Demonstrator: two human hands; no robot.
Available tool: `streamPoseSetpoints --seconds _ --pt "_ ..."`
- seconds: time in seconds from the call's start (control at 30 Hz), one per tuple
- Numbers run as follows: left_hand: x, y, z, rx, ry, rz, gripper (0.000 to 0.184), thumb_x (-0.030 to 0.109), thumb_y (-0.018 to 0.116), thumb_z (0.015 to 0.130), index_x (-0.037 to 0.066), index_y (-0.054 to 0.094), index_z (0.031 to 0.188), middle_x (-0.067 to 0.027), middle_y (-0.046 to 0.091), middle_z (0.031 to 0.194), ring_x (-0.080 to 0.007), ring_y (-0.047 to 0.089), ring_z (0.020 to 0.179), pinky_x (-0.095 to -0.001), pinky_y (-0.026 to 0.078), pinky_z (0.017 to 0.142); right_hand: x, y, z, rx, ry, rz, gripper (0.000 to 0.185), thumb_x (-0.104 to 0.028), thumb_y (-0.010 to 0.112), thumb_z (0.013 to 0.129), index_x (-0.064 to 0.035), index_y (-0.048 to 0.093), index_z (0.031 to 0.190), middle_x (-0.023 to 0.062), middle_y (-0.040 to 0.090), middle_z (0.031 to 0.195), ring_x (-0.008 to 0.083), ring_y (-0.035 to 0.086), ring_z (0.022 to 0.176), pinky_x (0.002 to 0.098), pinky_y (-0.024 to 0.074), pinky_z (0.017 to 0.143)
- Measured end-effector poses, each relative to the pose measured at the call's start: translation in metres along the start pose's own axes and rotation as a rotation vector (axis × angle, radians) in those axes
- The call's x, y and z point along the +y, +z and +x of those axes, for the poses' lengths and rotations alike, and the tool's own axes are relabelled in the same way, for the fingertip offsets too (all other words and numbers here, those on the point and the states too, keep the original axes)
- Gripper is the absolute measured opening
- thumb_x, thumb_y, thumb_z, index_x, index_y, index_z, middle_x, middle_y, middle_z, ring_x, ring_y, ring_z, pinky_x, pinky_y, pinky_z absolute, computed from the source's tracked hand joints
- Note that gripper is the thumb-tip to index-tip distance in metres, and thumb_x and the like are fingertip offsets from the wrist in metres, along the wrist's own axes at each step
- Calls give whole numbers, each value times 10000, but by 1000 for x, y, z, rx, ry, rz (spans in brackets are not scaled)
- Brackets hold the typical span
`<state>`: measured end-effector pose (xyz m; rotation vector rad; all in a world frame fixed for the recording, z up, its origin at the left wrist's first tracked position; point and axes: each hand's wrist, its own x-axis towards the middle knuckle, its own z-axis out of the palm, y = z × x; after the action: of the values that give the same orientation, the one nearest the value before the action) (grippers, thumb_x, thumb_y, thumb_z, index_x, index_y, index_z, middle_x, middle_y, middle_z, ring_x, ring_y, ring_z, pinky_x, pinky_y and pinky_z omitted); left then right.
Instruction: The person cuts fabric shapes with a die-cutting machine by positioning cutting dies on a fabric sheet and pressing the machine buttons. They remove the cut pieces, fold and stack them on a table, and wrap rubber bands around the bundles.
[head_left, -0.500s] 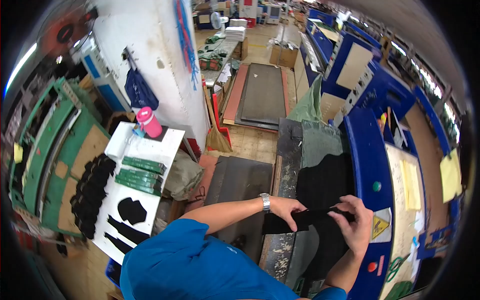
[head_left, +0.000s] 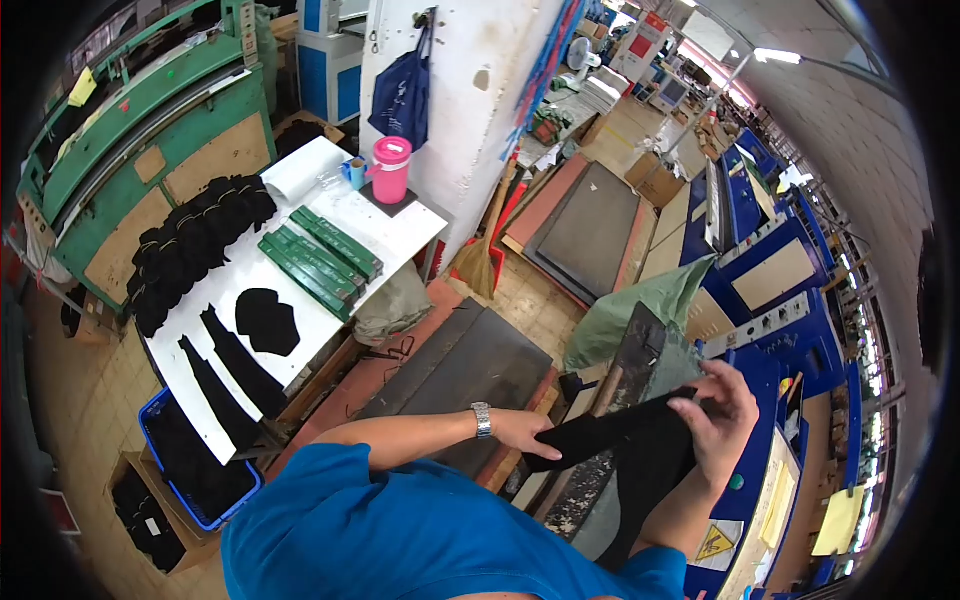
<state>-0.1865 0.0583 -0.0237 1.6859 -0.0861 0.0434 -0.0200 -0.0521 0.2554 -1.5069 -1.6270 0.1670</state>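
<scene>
A long strip of black fabric stretches between my two hands above the blue machine's bed. My left hand, with a metal watch at the wrist, pinches its near left end. At the far right end, the fingers of my right hand are closed on the strip. Below it, a larger sheet of black fabric lies on the greenish machine bed, partly hidden by the strip and my right arm.
A white table at left carries green cutting dies, cut black pieces, bundled black pieces and a pink jug. A blue basket stands below it. Dark boards lie between table and machine.
The view has turned left, bringing the white table further in. Both hands still hold the black strip, which now slants upward to the right, lifted off the machine bed.
</scene>
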Motion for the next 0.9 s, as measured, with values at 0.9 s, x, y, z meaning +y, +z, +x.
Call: streamPoseSetpoints --seconds 0.9 --pt "-124 12 -422 1369 -243 -296 331 278 662 994 -24 654 1130 -129 726 964 -150 648 886 -344 514 815 -143 563 219 -869 -195 359 515 41 773 839 0 605 1324 -17 650 844 42 562 803 188 442 736"
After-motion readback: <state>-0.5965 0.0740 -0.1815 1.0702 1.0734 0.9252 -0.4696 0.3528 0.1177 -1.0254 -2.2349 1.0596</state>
